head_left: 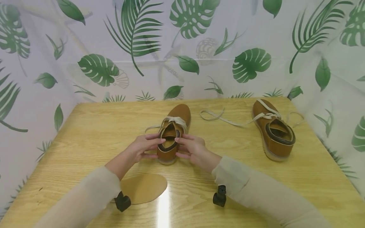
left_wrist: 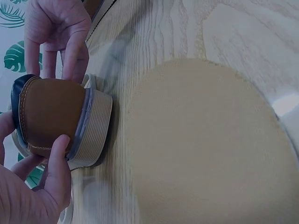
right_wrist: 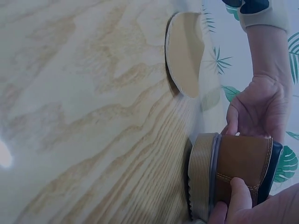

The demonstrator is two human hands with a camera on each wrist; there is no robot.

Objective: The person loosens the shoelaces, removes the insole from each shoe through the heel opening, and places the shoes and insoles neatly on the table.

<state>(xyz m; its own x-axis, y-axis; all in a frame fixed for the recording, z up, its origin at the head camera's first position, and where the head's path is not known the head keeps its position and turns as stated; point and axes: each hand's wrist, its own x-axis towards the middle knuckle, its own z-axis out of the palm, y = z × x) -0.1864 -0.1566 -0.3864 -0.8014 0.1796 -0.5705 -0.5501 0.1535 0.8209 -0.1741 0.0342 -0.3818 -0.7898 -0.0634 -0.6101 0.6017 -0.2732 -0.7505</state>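
My left hand and my right hand hold the heel end of a brown leather low-cut shoe with a dark padded collar and a pale ribbed sole, one hand on each side. Both hands are narrow around it: each thumb rests at the collar's rim while the fingers press on the leather walls below. The shoe sits near the middle of the yellowish wood-grain table, toe pointing to the far edge and slightly to the right; I cannot tell whether its heel is fully down on the wood. A flat cream lace is gathered over its tongue, with a stretch running out to the left. On my side of the shoe, left of the table's middle, lies a thin tan insole-like piece with a rounded end, partly hidden by my beige left sleeve. A matching brown shoe stands well apart, toward the table's far right corner, and its long cream lace end trails leftward over the wood. A small black device hangs below my right cuff. White cloth printed with green leaves rises beyond the far edge.
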